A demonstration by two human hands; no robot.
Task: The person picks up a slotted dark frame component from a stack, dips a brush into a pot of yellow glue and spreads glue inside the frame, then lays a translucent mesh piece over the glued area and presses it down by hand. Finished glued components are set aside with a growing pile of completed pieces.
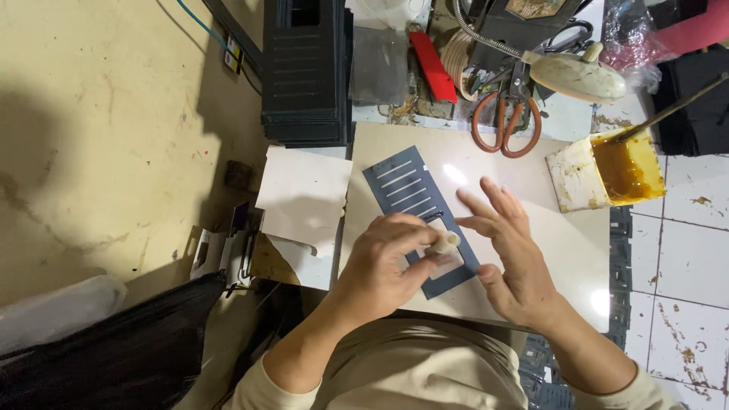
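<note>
A dark blue slotted card piece (402,184) lies slantwise on a pale work board (547,235). My left hand (383,266) grips a small cream-coloured cylindrical tool (443,243) and presses it on the card's lower end, over a pale rectangular patch. My right hand (507,254) hovers just right of the card, fingers spread and holding nothing, its thumb near the card's lower corner.
A stack of dark blue cards (305,72) stands at the back left, with white paper sheets (304,197) beside the board. Orange-handled scissors (506,121), a square glue tub with a brush (607,171) and a lamp head (577,76) sit at the back right.
</note>
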